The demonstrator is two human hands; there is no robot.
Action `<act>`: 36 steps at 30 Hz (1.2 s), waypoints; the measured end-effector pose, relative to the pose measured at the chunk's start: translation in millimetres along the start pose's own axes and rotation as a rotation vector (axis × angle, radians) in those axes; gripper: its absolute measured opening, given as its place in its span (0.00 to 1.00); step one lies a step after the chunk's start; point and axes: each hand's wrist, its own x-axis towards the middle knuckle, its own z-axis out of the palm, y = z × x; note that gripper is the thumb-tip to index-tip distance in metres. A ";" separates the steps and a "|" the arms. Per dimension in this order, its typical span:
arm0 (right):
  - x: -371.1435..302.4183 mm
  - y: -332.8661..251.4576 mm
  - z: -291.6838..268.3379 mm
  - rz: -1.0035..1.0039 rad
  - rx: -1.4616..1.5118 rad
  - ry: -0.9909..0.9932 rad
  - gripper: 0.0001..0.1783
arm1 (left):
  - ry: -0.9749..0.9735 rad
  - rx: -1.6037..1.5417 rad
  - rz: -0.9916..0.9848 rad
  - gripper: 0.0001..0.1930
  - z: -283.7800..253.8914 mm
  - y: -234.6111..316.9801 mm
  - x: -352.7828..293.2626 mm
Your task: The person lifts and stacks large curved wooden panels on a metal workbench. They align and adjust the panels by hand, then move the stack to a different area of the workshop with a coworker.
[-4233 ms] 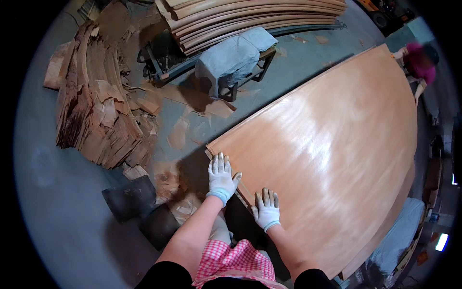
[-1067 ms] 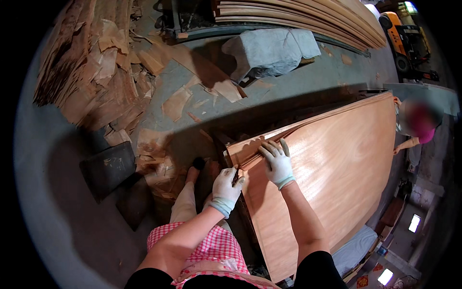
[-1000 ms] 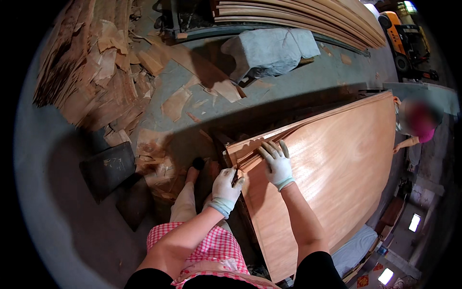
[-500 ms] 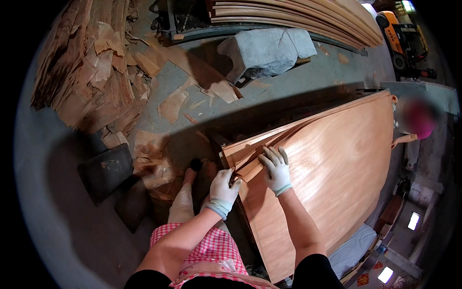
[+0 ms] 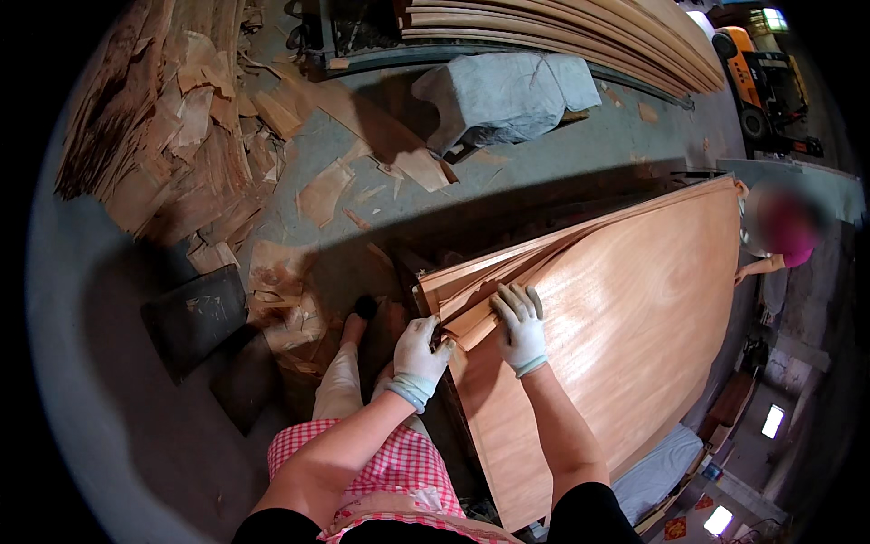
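Observation:
A wide reddish-brown wood veneer sheet [image 5: 625, 317] lies on top of a stack, its near left corner curled and lifted. My left hand [image 5: 420, 352], in a white work glove, is closed on the stack's left edge beside that corner; its fingertips are partly hidden. My right hand [image 5: 520, 328], gloved too, bends its fingers over the raised, folded edge of the veneer and grips it. Between the hands, a rolled-up veneer edge [image 5: 473, 325] shows. More sheet edges [image 5: 453, 283] fan out beyond it, slightly apart from each other.
A co-worker in pink [image 5: 797, 227] stands at the stack's far right end, one hand at its edge. Broken veneer scraps [image 5: 181, 136] pile up at the far left. A covered block [image 5: 507, 95], stacked boards [image 5: 553, 27] and an orange forklift [image 5: 752, 82] stand farther back.
The view has shifted slightly. My hands keep nearly the same hold, and the curled veneer edge by my right hand has moved only a little.

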 end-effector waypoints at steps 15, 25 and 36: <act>-3.5 -3.9 2.4 0.020 -0.019 -0.044 0.34 | 0.010 -0.030 -0.010 0.19 2.3 -5.7 4.9; 47.1 -15.0 -19.5 -0.018 -0.105 -0.235 0.25 | -0.038 0.063 0.197 0.25 -10.0 16.8 -2.7; 29.1 -19.7 -12.2 -0.012 -0.063 -0.173 0.31 | -0.117 0.104 0.094 0.33 -3.3 -2.7 1.5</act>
